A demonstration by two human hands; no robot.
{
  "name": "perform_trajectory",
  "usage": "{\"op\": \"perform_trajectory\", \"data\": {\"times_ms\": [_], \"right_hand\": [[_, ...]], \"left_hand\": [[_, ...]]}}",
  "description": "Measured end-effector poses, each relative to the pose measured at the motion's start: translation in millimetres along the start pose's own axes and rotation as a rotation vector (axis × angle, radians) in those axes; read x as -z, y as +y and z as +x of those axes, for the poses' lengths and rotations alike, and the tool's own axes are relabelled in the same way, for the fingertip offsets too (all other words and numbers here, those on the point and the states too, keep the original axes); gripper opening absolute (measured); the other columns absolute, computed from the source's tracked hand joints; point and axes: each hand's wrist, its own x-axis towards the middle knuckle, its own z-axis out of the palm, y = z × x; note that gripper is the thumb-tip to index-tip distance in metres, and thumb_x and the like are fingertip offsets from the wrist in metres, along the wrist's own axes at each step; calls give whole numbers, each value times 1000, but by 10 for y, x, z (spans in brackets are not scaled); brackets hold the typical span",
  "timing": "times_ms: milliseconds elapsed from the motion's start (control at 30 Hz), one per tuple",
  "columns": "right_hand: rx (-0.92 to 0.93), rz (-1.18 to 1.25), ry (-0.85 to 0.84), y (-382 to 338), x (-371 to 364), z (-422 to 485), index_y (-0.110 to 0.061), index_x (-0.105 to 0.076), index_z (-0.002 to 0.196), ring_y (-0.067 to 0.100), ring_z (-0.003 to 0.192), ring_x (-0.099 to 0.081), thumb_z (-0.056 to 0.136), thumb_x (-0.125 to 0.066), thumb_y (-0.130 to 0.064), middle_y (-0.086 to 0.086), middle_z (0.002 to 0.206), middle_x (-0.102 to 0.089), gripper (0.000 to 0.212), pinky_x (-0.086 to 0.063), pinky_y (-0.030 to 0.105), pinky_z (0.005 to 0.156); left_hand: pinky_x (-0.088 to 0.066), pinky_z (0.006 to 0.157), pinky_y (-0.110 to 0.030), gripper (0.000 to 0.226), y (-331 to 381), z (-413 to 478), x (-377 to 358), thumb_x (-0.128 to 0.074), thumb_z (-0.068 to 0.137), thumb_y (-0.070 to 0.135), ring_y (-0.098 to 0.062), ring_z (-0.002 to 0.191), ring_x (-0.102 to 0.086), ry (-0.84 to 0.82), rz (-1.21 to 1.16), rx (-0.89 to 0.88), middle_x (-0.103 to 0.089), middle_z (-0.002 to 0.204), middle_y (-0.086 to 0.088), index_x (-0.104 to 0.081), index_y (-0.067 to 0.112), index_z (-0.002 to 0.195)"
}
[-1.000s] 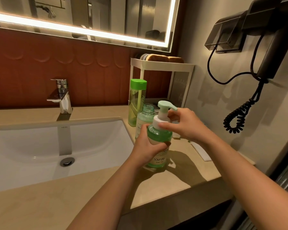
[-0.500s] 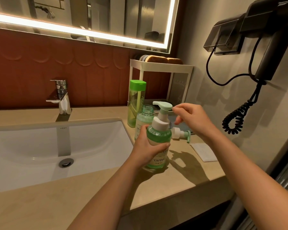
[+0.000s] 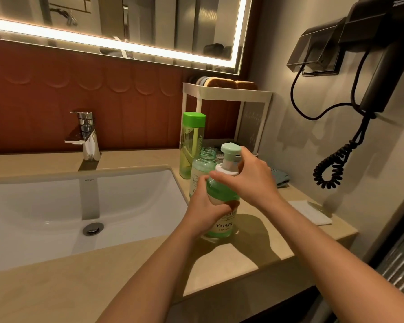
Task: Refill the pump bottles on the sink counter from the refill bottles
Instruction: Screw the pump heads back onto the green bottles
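Observation:
A green pump bottle (image 3: 222, 226) labelled YAPING stands on the beige counter (image 3: 149, 259), right of the sink. My left hand (image 3: 204, 206) grips its body. My right hand (image 3: 252, 176) curls round the white collar under the pale green pump head (image 3: 230, 149). Just behind stands a second clear bottle (image 3: 204, 164) with its neck open and no pump. A tall lime-green capped bottle (image 3: 191, 145) stands behind that one. My right hand hides the loose pump that lay on the counter.
The white sink basin (image 3: 56, 206) and chrome tap (image 3: 85, 136) lie to the left. A white shelf rack (image 3: 229, 94) with rolled towels stands at the back. A folded white cloth (image 3: 310, 212) and a blue cloth (image 3: 281, 177) lie at the right. A wall hairdryer's coiled cord (image 3: 331, 169) hangs nearby.
My right hand came back from above the loose pump onto the collar of the held bottle. The pump head now points away from me. My left hand kept its hold.

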Motion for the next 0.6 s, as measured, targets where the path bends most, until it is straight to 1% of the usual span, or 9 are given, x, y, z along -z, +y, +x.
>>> {"op": "perform_trajectory", "data": {"times_ms": [67,133,200,333,433,500,533,567,600], "right_hand": [[-50,195,-168,42,39,49,-27,-52,113,15,104,-54,72,-67,-56,-3,114,-57,52,-50,35,84],[-112,536,-454,83,156,98,-26,-53,118,8,106,-55,84,-64,-29,-5,118,-57,35,-46,26,89],[-116,676,-588,150,230,128,-19,-56,121,6,107,-58,85,-62,-11,-6,117,-63,37,-45,20,89],[-72,583,-454,158,245,144,-18,-63,112,9,105,-61,74,-73,-18,-7,109,-68,38,-48,30,94],[-31,357,-210,56,135,90,-21,-59,102,6,93,-59,67,-81,-31,-11,97,-64,43,-50,24,79],[-71,199,-41,-3,-10,35,-22,-54,102,11,93,-58,61,-78,-49,-8,98,-61,54,-51,29,77],[-102,164,-31,-14,-65,22,-22,-52,103,14,97,-57,57,-74,-59,-5,103,-60,63,-52,35,81],[-132,183,-84,-5,-99,26,-22,-50,107,17,102,-56,55,-70,-64,-2,109,-58,70,-51,39,85],[-162,267,-183,13,-95,45,-23,-47,113,17,106,-54,59,-70,-63,-1,115,-55,72,-50,37,87]], "left_hand": [[-44,80,-22,70,0,-1,2,-78,70,15,-11,108,-55,-3,-9,1,-57,115,5,-34,31,122],[-43,78,-20,67,12,-7,11,-78,71,16,-13,108,-54,-6,-11,1,-56,115,3,-36,28,122],[-43,77,-19,65,20,-15,17,-77,73,17,-13,108,-54,-8,-6,-1,-55,116,2,-35,26,123],[-43,77,-19,64,20,-24,12,-76,73,18,-13,108,-54,-2,-3,-8,-55,116,3,-36,25,123],[-46,80,-21,65,15,-17,6,-77,72,15,-13,107,-55,7,-7,-12,-56,115,3,-36,27,121],[-48,89,-28,70,2,-6,-2,-77,71,16,-13,110,-54,7,-6,-10,-55,118,4,-32,34,122],[-47,92,-32,73,-3,-4,-9,-78,71,17,-12,112,-53,5,-6,-7,-55,120,5,-30,38,123],[-46,94,-34,76,-8,-5,-13,-79,70,18,-12,113,-53,2,-9,-2,-55,122,6,-29,40,123],[-46,94,-34,77,-8,-5,-14,-79,69,18,-12,113,-53,1,-15,1,-56,121,6,-30,40,124]]}}
